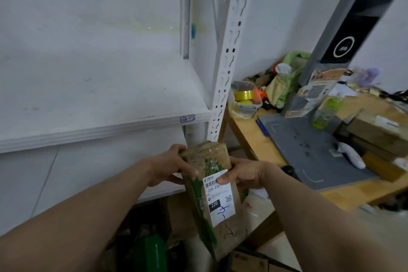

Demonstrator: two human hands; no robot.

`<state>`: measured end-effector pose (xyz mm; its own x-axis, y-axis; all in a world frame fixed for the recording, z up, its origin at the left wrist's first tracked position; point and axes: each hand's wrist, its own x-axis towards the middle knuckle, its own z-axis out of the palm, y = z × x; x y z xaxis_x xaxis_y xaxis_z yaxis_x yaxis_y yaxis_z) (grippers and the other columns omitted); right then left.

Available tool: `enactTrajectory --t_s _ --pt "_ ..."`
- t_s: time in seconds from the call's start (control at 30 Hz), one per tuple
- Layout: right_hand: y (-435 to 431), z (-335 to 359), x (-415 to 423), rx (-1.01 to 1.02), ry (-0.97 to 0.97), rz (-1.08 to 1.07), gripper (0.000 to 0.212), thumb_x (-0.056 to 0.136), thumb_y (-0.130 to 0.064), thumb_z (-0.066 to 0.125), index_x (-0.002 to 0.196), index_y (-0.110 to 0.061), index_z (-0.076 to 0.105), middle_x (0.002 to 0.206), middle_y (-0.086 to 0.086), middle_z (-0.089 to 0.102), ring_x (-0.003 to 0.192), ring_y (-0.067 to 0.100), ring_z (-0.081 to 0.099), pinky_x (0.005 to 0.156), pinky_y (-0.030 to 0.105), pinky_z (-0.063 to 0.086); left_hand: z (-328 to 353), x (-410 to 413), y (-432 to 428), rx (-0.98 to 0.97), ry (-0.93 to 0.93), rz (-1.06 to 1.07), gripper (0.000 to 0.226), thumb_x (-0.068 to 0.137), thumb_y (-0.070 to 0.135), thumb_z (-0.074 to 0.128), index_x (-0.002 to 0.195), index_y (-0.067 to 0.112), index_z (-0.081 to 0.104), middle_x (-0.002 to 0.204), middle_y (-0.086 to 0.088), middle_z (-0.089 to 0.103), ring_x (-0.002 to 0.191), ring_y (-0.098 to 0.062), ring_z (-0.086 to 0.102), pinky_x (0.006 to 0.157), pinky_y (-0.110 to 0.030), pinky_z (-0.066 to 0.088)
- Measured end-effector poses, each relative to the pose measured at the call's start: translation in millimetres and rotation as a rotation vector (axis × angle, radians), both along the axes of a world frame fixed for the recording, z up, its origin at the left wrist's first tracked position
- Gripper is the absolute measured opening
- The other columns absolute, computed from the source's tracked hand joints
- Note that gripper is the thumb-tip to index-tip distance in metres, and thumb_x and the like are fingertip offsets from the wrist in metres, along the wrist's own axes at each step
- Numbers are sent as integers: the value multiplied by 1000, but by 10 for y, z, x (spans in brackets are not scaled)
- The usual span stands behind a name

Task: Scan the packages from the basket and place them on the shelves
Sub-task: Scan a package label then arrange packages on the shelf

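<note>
Package (212, 187), tall and pinched near its top between our left hand (170, 166) and right hand (245, 173), could swing and slip before reaching the shelf (99, 104).

The package (212, 185) is brown with green tape and a white label (219, 199) marked in blue, the shelf (99, 104) white, the table (247, 130) light wood.

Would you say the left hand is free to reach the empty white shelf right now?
Probably not yet: the left hand and right hand both grip the package. The shelf itself looks unobstructed.
</note>
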<state>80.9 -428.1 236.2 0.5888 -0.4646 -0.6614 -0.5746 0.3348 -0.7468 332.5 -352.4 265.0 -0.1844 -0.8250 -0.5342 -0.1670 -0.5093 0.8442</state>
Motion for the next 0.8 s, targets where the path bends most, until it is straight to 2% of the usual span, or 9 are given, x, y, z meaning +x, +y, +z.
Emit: enactTrajectory --t_s 0.1,0.17,0.23,0.33,0.43,0.53,0.63,0.73,0.8 --pt "-159 -60 -347 -114 199 -165 80 65 -21 94 136 -16 58 123 3 71 116 23 65 103 43 51 -202 -388 -307 -39 -169 35 119 42 13 88 143 29 28 126 -9 47 112 -32 55 79 -45 63" --pt "-284 -144 -572 -306 354 -288 54 76 -13 85 126 -13 65 118 4 70 108 21 65 91 33 55 -315 -593 -490 -56 -255 55 122 36 17 87 142 32 29 128 -8 43 114 -31 51 75 -43 64" --pt "-425 -261 -824 -513 519 -490 36 87 -13 74 122 -14 65 112 3 65 106 23 64 88 33 55 -392 -769 -647 -49 -275 58 119 38 17 88 141 32 31 129 -7 42 116 -31 50 74 -42 63" --pt "-565 -395 -1176 -621 718 -703 44 89 -14 65 131 -16 52 121 11 59 112 31 59 95 45 54 -457 -989 -822 -28 -279 52 116 36 20 88 138 29 33 129 -7 45 115 -30 51 76 -44 63" --pt "-573 -482 -1472 -556 892 -686 71 82 -26 78 139 -14 37 140 18 42 131 37 41 108 49 39 -520 -1153 -976 -13 -296 68 116 30 25 88 133 30 34 128 -7 46 114 -30 51 81 -47 62" --pt "-592 -685 -1682 -364 880 -686 73 87 -31 72 145 -8 33 140 19 47 130 37 46 110 49 41 -589 -1252 -1088 -9 -304 88 129 20 34 86 137 30 32 132 -7 46 116 -31 51 82 -46 61" --pt "-594 -860 -1764 -295 834 -601 56 96 -24 61 144 -4 39 127 17 59 112 30 59 94 42 52 -648 -1305 -1158 -3 -340 124 137 16 37 84 142 29 31 131 -6 47 118 -30 50 85 -47 60" --pt "-595 -933 -1763 -326 797 -479 21 99 -18 58 115 -6 55 107 11 61 103 26 59 89 37 52 -715 -1304 -1186 38 -341 171 132 28 29 90 145 32 28 129 -5 48 117 -31 51 82 -47 61" --pt "-614 -949 -1787 -217 656 -417 16 90 -10 68 103 -7 59 100 10 61 100 25 59 91 37 52 -770 -1273 -1182 64 -323 214 112 48 18 91 141 31 31 125 -6 50 114 -31 53 82 -47 61"
